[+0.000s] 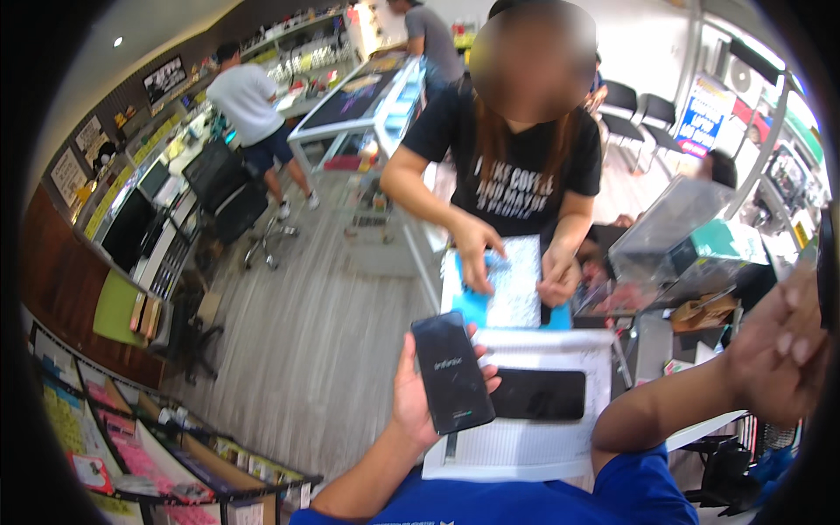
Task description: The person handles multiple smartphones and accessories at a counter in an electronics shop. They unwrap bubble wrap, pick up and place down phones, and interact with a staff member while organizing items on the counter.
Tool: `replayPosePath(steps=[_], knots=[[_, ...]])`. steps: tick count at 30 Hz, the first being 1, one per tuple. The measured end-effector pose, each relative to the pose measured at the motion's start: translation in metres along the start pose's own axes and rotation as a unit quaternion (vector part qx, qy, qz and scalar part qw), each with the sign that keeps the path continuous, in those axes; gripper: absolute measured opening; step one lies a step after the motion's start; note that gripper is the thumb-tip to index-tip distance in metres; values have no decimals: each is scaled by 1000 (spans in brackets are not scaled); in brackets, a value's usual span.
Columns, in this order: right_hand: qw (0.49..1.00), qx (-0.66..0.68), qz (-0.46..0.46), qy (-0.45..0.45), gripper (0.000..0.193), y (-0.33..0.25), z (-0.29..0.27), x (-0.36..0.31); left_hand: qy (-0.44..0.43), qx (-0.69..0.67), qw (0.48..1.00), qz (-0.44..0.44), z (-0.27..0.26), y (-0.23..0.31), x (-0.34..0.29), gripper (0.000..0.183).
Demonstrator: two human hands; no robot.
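Note:
My left hand [415, 398] is wrapped round a black smartphone [451, 372] from below, screen facing up and lit with small pale lettering on black. Just right of it, a second dark phone [542, 395] lies screen up on an open lined notebook [525, 446]. My right hand [779, 346] is raised at the right rim, elbow bent, its fingers curled beside a dark straight-edged object [827, 271]. The rim cuts that object off, so its kind does not show.
Opposite me a person in a black shirt has both hands over a written pad [514, 284] and blue paper. A clear plastic case [669, 232] stands at right. Sloped compartments [149, 446] line the lower left; an office chair [223, 188] and two people are farther back.

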State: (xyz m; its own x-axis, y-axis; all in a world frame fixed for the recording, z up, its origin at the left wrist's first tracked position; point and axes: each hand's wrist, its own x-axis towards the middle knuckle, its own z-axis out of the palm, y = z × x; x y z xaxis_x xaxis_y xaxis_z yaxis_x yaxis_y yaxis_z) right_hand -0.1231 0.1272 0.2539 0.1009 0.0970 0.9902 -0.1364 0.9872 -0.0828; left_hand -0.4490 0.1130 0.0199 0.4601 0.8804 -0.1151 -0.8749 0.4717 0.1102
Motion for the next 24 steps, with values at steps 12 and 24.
replayPosePath(steps=[12,24], knots=[[999,-25,-25,0,23,6,2,-6,48,5,992,113,4,1,15,87],[993,-88,-64,-33,28,5,3,-5,37,-9,991,131,-30,-11,24,83]])
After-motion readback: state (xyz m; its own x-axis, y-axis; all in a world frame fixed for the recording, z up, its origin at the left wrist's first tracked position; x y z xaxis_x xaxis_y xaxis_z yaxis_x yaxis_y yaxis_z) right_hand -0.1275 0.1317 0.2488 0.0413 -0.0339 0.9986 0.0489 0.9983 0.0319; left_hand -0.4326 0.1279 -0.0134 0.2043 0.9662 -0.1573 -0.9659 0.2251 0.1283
